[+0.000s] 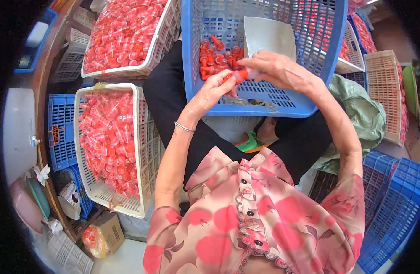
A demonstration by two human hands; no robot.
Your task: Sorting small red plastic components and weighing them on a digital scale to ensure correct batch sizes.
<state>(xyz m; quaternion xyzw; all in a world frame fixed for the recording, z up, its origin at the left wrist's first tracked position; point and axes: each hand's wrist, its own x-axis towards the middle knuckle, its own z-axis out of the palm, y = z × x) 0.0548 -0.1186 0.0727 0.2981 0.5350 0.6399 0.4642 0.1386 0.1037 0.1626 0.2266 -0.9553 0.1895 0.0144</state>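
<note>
Hands (246, 75) pinch one red-capped vial (239, 75) over blue basket (260, 107) holding few like vials (216, 59).

Blue basket (264, 107) top cut off, red piece (239, 74) mostly hidden by fingers (228, 84).

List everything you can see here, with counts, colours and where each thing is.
blue basket: one, on the lap
red pieces: a small pile, red and clear, inside the blue basket
white card: one, inside the blue basket
white crates: two at left, full of red pieces
blue crates: stacked, lower right
green bag: one, right
left hand: holds a red piece
right hand: holds the same piece
</note>
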